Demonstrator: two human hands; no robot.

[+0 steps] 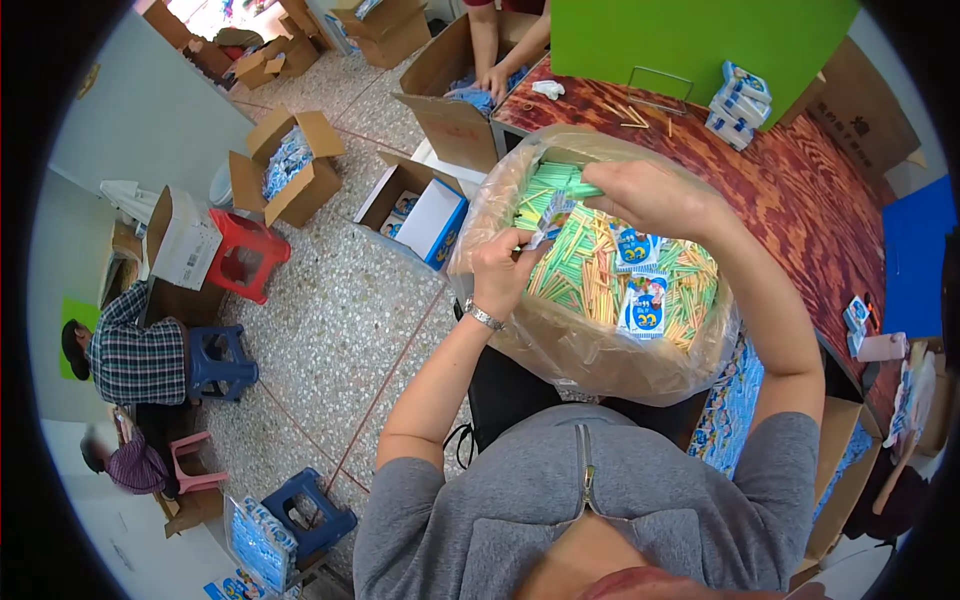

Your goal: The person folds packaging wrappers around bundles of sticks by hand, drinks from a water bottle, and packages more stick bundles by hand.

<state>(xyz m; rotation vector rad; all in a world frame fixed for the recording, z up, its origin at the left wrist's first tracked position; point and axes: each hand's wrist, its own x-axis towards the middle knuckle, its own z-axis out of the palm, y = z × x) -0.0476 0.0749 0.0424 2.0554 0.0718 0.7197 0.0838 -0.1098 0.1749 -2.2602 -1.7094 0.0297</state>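
Note:
A large box lined with clear plastic (pixel 600 365) stands in front of me, filled with green, yellow and orange sticks (pixel 580 255). Two blue and white printed packets (pixel 643 303) lie on the sticks. Over the box's left part, my left hand (pixel 500 265), with a watch at the wrist, pinches a small printed packet (pixel 551 218). My right hand (pixel 650 198) is closed round some green sticks (pixel 578 189), their ends at the packet's upper end. How far the sticks reach into the packet I cannot tell.
A red-brown table (pixel 790 215) with stacked packets (pixel 738 105) is at the right. Another person's hands (pixel 492 82) reach into a carton at the top. Open cartons (pixel 290 165), a red stool (pixel 245 255) and blue stools (pixel 222 362) stand at the left, where two people sit.

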